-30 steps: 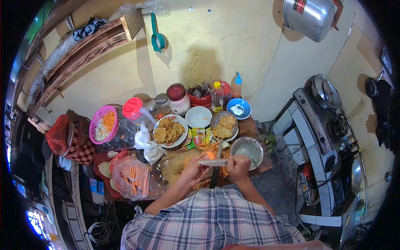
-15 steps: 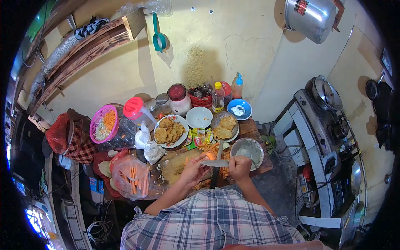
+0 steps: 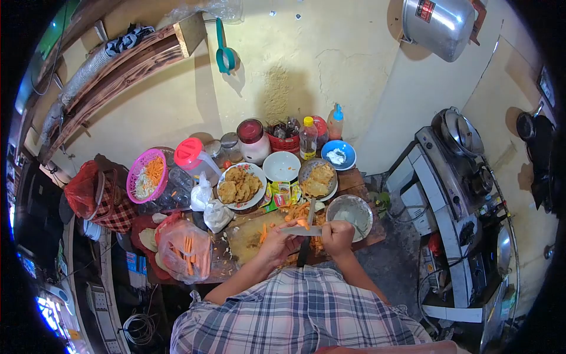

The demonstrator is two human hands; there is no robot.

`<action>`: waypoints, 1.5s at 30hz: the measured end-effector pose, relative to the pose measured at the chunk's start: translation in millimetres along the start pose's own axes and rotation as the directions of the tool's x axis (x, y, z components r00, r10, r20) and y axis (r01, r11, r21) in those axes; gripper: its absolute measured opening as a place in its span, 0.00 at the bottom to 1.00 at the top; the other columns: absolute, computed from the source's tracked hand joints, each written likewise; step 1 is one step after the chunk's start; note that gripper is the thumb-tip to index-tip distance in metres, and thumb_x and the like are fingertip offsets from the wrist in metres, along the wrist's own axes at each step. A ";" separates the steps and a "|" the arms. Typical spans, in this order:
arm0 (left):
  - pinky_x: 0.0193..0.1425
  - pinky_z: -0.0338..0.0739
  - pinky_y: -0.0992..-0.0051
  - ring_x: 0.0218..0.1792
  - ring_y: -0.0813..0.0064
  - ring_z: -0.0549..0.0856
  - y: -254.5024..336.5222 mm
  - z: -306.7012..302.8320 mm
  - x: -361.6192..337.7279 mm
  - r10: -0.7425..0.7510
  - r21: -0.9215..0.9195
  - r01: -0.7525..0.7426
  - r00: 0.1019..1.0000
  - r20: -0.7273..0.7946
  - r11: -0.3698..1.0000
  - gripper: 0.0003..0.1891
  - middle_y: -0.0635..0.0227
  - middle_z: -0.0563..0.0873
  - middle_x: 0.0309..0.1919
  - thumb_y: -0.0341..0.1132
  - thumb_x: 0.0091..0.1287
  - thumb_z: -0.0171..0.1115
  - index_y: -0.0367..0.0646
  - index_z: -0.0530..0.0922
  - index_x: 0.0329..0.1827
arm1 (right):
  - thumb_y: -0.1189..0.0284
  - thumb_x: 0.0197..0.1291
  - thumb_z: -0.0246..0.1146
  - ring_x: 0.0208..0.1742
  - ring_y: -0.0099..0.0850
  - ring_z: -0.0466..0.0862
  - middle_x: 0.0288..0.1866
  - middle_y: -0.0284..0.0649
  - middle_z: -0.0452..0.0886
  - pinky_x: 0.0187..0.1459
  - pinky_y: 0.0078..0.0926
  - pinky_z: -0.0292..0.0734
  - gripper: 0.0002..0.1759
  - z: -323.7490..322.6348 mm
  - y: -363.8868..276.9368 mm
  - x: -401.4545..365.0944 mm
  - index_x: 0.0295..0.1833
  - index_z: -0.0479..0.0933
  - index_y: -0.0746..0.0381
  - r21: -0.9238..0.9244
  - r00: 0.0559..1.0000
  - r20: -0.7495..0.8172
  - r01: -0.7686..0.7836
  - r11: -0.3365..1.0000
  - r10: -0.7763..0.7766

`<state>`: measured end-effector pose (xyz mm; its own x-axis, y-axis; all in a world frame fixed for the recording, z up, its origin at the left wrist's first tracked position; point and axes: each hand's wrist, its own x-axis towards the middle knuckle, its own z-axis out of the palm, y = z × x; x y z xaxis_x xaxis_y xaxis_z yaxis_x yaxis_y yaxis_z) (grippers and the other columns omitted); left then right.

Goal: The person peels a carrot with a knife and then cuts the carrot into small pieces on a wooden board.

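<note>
My left hand [image 3: 275, 244] is closed around a carrot piece [image 3: 303, 223], its orange tip showing past the fingers. A fist is what my right hand [image 3: 338, 238] makes around the handle of a knife [image 3: 303, 231], whose blade lies level against the carrot, pointing left. Below both hands is a wooden cutting board [image 3: 249, 237] with orange bits on it. Carrot scraps [image 3: 298, 211] are scattered beyond the hands. A second knife with a dark handle [image 3: 303, 253] lies between my forearms. Right of my right hand stands a metal bowl [image 3: 355, 206] with greyish batter.
Plates of fritters [image 3: 240, 184] and a strainer with fried food [image 3: 319, 180] stand behind the board. At left are a plastic bag of carrots [image 3: 187, 252] and a pink basket of shredded vegetables [image 3: 137, 192]. A stove [image 3: 439, 156] stands at the right.
The knife blade has turned slightly and shifted left along the carrot. My left hand has tilted, and the carrot's tip now sits a little farther right.
</note>
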<state>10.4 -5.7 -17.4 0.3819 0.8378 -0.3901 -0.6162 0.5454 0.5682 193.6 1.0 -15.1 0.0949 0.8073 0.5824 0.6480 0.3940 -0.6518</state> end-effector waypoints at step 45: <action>0.52 0.79 0.80 0.47 0.75 0.82 18.0 4.0 -1.9 -0.015 -0.109 0.011 0.999 -0.039 0.994 0.18 0.64 0.82 0.48 0.33 0.65 0.62 0.38 0.73 0.56 | 0.76 0.47 0.58 0.11 0.41 0.70 0.10 0.45 0.68 0.19 0.38 0.66 0.14 -12.3 -1.4 15.9 0.11 0.69 0.64 0.023 0.989 -0.030 0.147 0.989 -0.146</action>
<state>1.3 2.7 -3.5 0.3645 0.8278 -0.4264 -0.6832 0.5489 0.4817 203.5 7.8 1.0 0.0221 0.7272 0.6861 0.6373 0.5185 -0.5700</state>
